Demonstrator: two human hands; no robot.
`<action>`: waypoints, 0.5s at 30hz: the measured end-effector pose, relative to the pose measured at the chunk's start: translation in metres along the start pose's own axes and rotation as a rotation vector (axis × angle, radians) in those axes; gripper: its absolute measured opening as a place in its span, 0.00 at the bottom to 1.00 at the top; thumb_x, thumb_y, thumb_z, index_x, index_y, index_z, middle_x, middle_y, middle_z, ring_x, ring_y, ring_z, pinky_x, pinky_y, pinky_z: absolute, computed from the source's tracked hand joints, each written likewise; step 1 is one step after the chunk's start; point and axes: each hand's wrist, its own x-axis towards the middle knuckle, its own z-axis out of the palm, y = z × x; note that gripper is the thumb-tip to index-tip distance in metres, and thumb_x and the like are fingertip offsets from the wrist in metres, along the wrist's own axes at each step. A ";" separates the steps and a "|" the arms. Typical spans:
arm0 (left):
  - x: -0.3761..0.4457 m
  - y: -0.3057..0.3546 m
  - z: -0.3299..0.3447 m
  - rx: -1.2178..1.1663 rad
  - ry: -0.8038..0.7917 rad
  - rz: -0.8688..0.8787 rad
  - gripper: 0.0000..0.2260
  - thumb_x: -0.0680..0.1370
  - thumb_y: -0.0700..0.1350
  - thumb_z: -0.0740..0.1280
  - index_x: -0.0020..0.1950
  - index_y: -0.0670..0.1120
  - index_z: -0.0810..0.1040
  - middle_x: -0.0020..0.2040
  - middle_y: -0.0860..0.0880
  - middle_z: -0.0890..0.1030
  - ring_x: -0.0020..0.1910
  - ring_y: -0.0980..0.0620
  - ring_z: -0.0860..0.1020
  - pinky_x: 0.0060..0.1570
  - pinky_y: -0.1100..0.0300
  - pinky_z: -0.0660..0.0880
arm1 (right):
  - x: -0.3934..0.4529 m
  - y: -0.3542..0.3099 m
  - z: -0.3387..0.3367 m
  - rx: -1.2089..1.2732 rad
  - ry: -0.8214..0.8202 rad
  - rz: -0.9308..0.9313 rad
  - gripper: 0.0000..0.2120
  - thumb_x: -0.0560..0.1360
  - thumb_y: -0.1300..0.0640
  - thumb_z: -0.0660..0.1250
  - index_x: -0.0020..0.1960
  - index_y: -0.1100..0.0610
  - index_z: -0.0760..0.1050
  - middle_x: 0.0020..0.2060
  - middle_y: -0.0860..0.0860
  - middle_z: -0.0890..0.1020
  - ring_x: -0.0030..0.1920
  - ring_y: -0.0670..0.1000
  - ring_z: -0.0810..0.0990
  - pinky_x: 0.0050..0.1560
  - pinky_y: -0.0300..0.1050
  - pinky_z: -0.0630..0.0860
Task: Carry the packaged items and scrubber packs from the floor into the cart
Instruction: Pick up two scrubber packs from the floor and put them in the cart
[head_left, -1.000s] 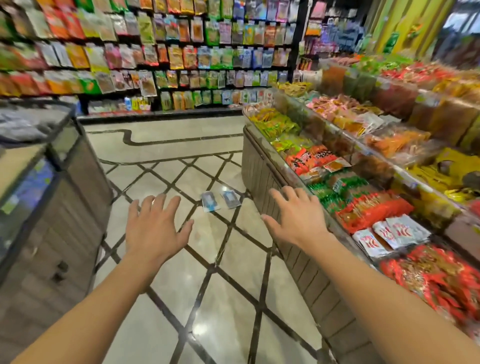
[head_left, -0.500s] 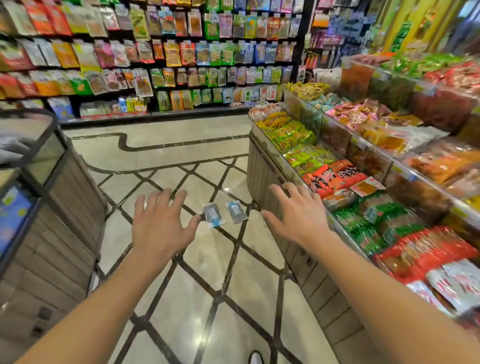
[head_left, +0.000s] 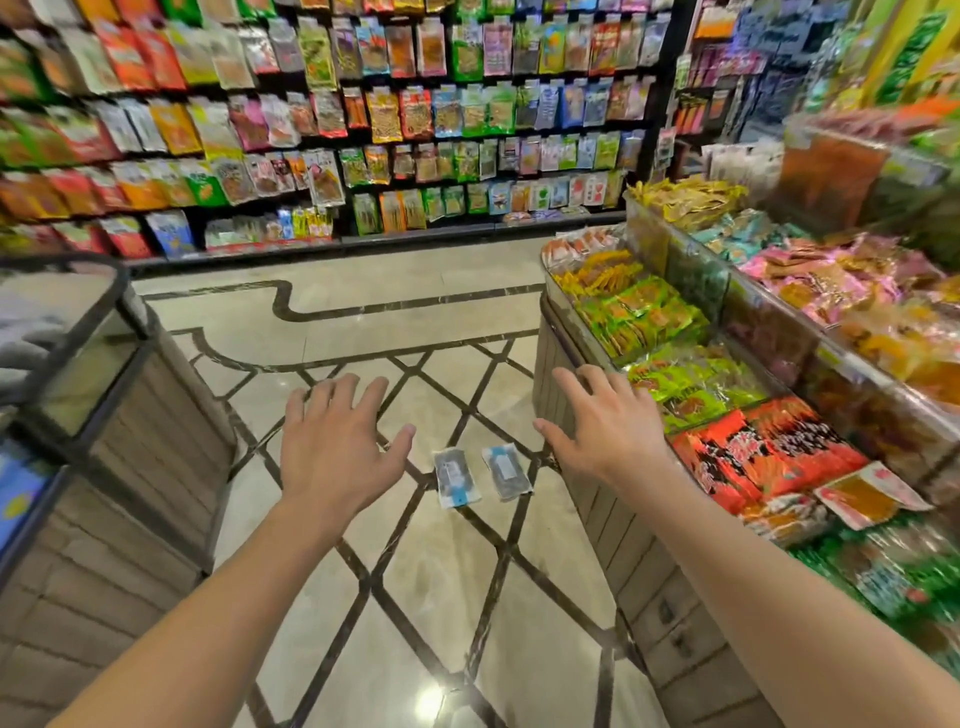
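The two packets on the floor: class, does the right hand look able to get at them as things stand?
Probably yes. The right hand is open, and nothing lies between it and the two packets on the bare floor.

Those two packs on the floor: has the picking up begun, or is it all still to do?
Nothing looks done yet. Both packs, the left pack and the right pack, lie side by side on the floor. The left hand and right hand are out with fingers spread, holding nothing. Grasping and carrying remain; no cart is recognisable.
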 end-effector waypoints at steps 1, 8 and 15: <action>0.012 0.001 0.005 0.001 -0.006 0.002 0.32 0.76 0.66 0.58 0.72 0.48 0.78 0.67 0.42 0.81 0.69 0.38 0.76 0.71 0.38 0.66 | 0.013 0.001 0.002 -0.003 -0.001 -0.001 0.34 0.81 0.31 0.55 0.81 0.47 0.59 0.74 0.53 0.70 0.73 0.59 0.70 0.67 0.57 0.70; 0.101 0.003 0.046 -0.018 -0.009 0.016 0.32 0.76 0.65 0.57 0.71 0.47 0.79 0.66 0.41 0.81 0.67 0.37 0.77 0.70 0.37 0.68 | 0.109 0.006 0.019 0.005 0.007 -0.006 0.34 0.81 0.31 0.56 0.81 0.47 0.61 0.74 0.53 0.71 0.73 0.59 0.71 0.66 0.57 0.72; 0.206 -0.009 0.105 -0.034 -0.043 0.053 0.32 0.75 0.66 0.57 0.70 0.47 0.80 0.65 0.40 0.82 0.66 0.35 0.77 0.70 0.37 0.68 | 0.219 0.003 0.048 -0.040 -0.014 0.006 0.33 0.81 0.31 0.56 0.80 0.48 0.62 0.73 0.55 0.72 0.71 0.60 0.72 0.63 0.57 0.73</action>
